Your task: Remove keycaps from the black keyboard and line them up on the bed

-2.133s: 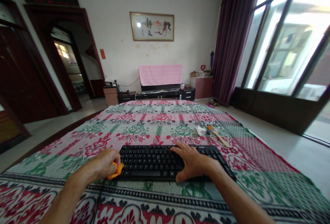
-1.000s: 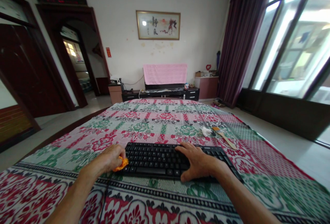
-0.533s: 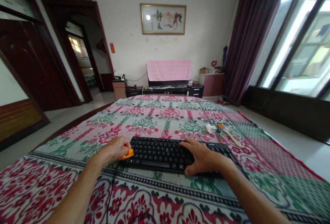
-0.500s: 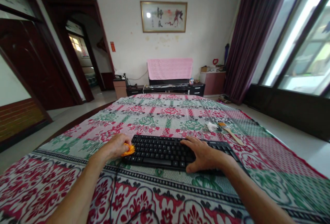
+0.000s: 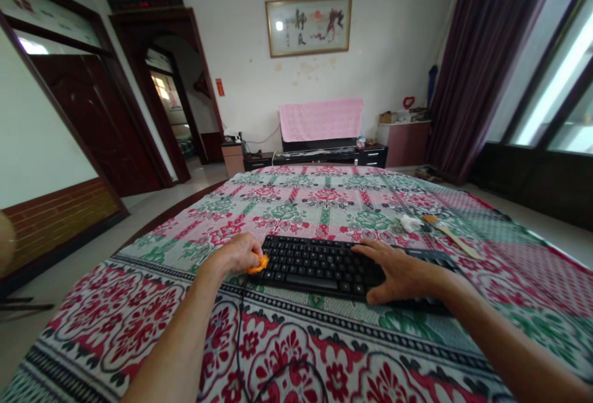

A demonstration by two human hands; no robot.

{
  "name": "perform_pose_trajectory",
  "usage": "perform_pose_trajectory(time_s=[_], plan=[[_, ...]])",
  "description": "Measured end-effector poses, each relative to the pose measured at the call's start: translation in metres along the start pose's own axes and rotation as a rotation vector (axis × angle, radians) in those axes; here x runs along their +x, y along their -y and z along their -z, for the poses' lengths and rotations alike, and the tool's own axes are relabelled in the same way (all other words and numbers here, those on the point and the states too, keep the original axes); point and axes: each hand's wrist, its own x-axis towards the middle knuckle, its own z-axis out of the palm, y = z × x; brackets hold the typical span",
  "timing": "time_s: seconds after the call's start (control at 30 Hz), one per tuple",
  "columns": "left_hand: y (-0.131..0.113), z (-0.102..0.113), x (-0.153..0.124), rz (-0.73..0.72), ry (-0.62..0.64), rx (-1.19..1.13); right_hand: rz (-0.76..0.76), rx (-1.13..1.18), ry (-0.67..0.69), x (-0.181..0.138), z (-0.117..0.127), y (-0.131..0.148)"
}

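Observation:
A black keyboard point(image 5: 319, 265) lies flat on the patterned tablecloth in front of me. At its left end, my left hand point(image 5: 241, 253) is closed round a bunched orange cloth point(image 5: 258, 264), which touches the keyboard's side edge. My right hand point(image 5: 393, 270) spans the right part of the keyboard, thumb at the near edge and fingers toward the far edge, gripping it. The palm and forearm hide some keys there. From the left end a black cable point(image 5: 239, 335) runs down toward me and loops on the cloth.
Beyond the keyboard's right end lie a crumpled white tissue point(image 5: 410, 223) and a flat brush point(image 5: 451, 236) with a pale handle. The floral tablecloth point(image 5: 282, 211) covers the table. A low black cabinet point(image 5: 377, 156) and a pink cloth point(image 5: 322, 120) are by the far wall.
The view has turned a little left, so the table and both hands appear farther right. My left hand stays at the keyboard's left edge with the orange cloth; my right hand keeps its place.

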Motion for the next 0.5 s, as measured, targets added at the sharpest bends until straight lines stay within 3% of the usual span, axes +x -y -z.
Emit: perform_pose_trajectory(time_s=[0.37,0.5], plan=[[-0.01,0.003,-0.009,0.022,0.135,-0.069,0.001,0.014,-0.009,-0.001,-0.001,-0.001],[-0.01,-0.003,-0.008,0.058,0.088,-0.043,0.011,0.002,-0.003,-0.001,-0.001,-0.003]])
